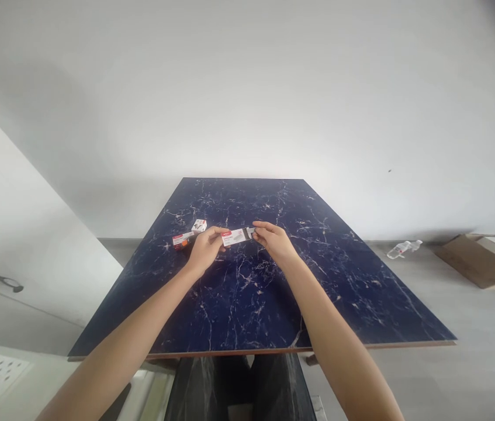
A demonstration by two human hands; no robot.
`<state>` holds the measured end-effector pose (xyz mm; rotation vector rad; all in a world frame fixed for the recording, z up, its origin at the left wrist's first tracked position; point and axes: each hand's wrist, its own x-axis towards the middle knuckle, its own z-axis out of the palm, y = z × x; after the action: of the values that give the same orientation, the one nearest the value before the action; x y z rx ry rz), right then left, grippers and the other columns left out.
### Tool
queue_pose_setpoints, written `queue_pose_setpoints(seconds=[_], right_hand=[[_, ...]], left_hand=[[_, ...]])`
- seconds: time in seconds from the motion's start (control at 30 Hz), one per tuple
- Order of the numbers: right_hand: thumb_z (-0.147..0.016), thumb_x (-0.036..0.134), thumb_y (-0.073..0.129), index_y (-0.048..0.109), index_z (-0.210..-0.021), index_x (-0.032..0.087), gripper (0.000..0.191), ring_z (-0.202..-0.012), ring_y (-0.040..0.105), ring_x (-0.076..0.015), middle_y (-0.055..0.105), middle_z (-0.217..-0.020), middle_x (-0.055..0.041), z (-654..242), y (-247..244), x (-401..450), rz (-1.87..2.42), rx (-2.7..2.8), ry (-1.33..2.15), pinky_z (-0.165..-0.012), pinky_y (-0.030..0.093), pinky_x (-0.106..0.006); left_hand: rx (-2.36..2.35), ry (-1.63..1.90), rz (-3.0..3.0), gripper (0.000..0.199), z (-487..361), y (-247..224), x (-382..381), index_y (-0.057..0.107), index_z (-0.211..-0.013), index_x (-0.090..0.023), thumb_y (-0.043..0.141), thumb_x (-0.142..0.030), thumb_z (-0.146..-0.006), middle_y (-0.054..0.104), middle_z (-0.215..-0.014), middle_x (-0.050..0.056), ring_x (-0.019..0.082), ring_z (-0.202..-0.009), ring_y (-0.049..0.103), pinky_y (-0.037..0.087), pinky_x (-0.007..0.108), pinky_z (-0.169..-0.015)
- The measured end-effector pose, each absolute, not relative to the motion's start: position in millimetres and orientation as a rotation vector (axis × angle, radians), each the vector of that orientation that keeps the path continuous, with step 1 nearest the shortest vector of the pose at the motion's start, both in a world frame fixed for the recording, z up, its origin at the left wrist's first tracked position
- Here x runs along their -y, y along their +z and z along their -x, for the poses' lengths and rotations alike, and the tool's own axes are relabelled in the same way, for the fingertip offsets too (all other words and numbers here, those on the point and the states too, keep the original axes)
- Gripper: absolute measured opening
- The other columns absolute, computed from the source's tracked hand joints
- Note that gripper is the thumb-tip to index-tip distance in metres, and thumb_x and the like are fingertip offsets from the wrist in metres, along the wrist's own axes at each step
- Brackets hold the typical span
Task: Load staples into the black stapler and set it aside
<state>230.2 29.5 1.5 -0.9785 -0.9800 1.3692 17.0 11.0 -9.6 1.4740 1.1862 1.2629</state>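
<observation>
Above the middle of the dark blue marbled table (247, 304), a small white box with red print (235, 237) is held between my two hands. My left hand (207, 248) is closed on the box's left end. At its right end, the fingers of my right hand (269, 237) pinch a small greyish piece (250, 233) at the box's end; its exact shape is too small to tell. Just left of my left hand lie a red and white box (182, 238), a small orange item (184, 244) and a small white box with a dark picture (199, 225).
A white wall (247, 105) stands behind the table. On the floor to the right are clear plastic bottles (404, 249) and an open cardboard box (479, 260). At the left is a white cabinet door with a dark handle (4, 282).
</observation>
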Motion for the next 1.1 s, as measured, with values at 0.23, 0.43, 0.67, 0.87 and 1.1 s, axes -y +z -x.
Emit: queue_pose_setpoints(seconds=[0.23,0.43,0.67,0.87,1.1], right_hand=[[-0.076,0.024,0.065,0.078,-0.096,0.021,0.024,-0.079,0.071,-0.0194,0.077,-0.086,-0.0033,-231,-10,-35,1.221,1.345,1.026,-0.082,0.056,-0.034],[-0.080,0.030,0.065,0.077,-0.099,0.023,0.024,-0.083,0.072,-0.0201,0.077,-0.092,-0.0032,-232,-5,-30,1.249,1.505,0.880,-0.081,0.055,-0.033],[-0.076,0.032,0.072,0.076,-0.091,0.024,0.018,-0.083,0.071,-0.0195,0.077,-0.090,-0.0028,-235,-3,-30,1.297,1.577,0.849,-0.082,0.053,-0.032],[-0.067,0.038,0.078,0.072,-0.082,0.021,0.023,-0.067,0.066,-0.0156,0.073,-0.075,-0.0002,-239,-11,-37,1.277,1.451,1.004,-0.069,0.052,-0.028],[-0.067,0.034,0.078,0.076,-0.081,0.022,0.019,-0.070,0.067,-0.0178,0.075,-0.077,-0.0012,-241,-4,-32,1.320,1.539,0.898,-0.070,0.051,-0.030]], left_hand=[[-1.144,1.300,-1.516,0.022,-18,-12,-10,0.073,-0.102,-0.020,0.062,-0.031,-0.086,0.075,-0.103,0.008,0.020,-0.078,0.069,0.058,0.033,-0.067],[-1.094,1.286,-1.513,0.024,-20,-11,-6,0.073,-0.104,-0.020,0.065,-0.035,-0.087,0.073,-0.112,0.010,0.023,-0.086,0.070,0.060,0.035,-0.070],[-1.099,1.291,-1.455,0.024,-20,-12,-8,0.073,-0.103,-0.020,0.065,-0.035,-0.087,0.074,-0.108,0.010,0.025,-0.091,0.070,0.060,0.038,-0.073],[-0.923,1.213,-1.266,0.022,-18,-5,-5,0.074,-0.095,-0.019,0.076,-0.034,-0.079,0.070,-0.121,0.010,0.027,-0.104,0.068,0.060,0.040,-0.080],[-0.810,1.110,-1.229,0.020,-16,1,-2,0.076,-0.091,-0.017,0.081,-0.030,-0.076,0.065,-0.131,0.011,0.028,-0.109,0.066,0.059,0.041,-0.085]])
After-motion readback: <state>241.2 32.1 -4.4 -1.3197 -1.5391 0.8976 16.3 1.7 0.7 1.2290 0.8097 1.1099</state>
